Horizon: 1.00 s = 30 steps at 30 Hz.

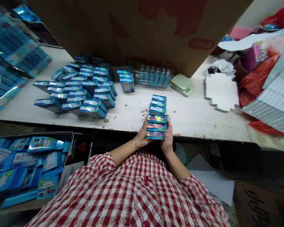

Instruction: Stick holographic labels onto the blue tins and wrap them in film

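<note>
At the far left of the bench (191,121), plastic-wrapped blue packs (12,41) lie heaped, and below the bench an open carton (5,148) holds loose flat blue boxes (21,165). Further along, rows of small blue boxes (78,94) stand tilted on the bench. At the centre, a stack of six blue boxes (156,118) reaches past the bench's front edge, its near end clasped between the person's left hand (142,135) and right hand (167,141). The fingers (145,126) of each hand lie pressed together, flat against the stack's sides; that even squeeze looks right for keeping the edges square. A gold bangle (134,143) circles the left wrist. Beyond the right hand sit a green scale (182,84) and a stepped white foam sheet (221,91), with red plastic bags (257,78) heaped at the far right.
</note>
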Tool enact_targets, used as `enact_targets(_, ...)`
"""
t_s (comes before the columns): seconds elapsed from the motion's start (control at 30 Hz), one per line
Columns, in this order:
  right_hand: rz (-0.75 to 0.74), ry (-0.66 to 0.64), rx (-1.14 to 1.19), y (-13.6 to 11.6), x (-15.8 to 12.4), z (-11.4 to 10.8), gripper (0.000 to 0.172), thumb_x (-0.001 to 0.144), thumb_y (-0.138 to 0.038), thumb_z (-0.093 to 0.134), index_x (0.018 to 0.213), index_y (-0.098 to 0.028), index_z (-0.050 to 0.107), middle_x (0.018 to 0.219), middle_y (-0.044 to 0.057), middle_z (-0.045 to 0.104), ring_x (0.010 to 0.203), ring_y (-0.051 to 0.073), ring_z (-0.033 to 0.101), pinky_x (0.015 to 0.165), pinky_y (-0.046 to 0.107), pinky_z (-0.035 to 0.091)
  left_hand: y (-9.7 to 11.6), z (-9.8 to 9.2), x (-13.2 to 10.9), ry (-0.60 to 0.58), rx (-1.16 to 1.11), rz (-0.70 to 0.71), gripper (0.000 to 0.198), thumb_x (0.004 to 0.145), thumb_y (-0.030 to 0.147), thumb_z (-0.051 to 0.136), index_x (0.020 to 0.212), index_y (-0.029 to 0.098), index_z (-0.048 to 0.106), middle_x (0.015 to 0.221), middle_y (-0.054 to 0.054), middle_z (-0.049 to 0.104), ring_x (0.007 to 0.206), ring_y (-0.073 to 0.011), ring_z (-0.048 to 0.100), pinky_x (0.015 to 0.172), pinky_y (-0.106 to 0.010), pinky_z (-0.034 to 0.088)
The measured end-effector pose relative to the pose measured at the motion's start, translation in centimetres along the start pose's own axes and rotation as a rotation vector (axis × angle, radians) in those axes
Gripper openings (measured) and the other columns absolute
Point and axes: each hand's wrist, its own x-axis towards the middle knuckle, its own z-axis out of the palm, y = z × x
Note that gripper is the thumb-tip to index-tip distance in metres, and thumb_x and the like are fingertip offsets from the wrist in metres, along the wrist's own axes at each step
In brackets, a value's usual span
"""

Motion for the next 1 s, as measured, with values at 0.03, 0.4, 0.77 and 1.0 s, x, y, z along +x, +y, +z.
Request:
enact_targets(0.03, 0.009, -0.002, -0.001, 0.1, 0.0, 0.1, 0.062, 0.090, -0.054, 0.027, 0.144, -0.023, 0.023, 0.147, 0.006, 0.033, 0.134, 0.023, 0.033, 0.109, 0.046, 0.031, 0.1, -0.3, -0.1, 0.004, 0.066, 0.050, 0.109, 0.069, 0.049, 0.069, 0.148, 0.024, -0.002, 0.151, -0.009, 0.025, 0.137, -0.0307, 0.028, 0.114, -0.047, 0.023)
enact_targets(0.4, -0.147, -0.143, -0.476, -3.8, 3.3, -2.4, 0.064, 0.089, -0.054, 0.037, 0.143, -0.023, 0.026, 0.150, 0.008, 0.027, 0.139, 0.023, 0.023, 0.113, 0.048, 0.020, -0.3, -2.5, 0.2, 0.025, 0.368, 0.023, 0.121, 0.063, 0.045, 0.075, 0.146, 0.024, -0.010, 0.152, -0.014, 0.019, 0.139, -0.0327, 0.021, 0.113, -0.052, 0.020)
enact_targets(0.77, -0.193, -0.205, -0.389, -3.7, 7.2, -1.1, 0.022, 0.083, -0.038, 0.055, 0.095, -0.027, 0.070, 0.115, 0.003, 0.063, 0.109, 0.022, 0.057, 0.101, 0.042, 0.043, 1.6, -2.6, -0.2, 0.017, 0.281, 0.050, 0.115, 0.065, 0.047, 0.073, 0.147, 0.018, -0.004, 0.154, -0.014, 0.014, 0.141, -0.0309, 0.015, 0.115, -0.045, 0.013)
enact_targets(1.0, -0.185, -0.265, -0.396, -4.0, 7.0, -3.3, 0.024, 0.081, -0.043, 0.059, 0.097, -0.029, 0.070, 0.122, 0.001, 0.060, 0.126, 0.025, 0.043, 0.109, 0.049, 0.032, 2.0, -2.1, 0.1, 0.050, 0.227, -0.098, 0.076, 0.087, 0.054, 0.041, 0.148, 0.021, 0.009, 0.154, -0.005, 0.016, 0.142, -0.0229, 0.013, 0.117, -0.039, 0.009)
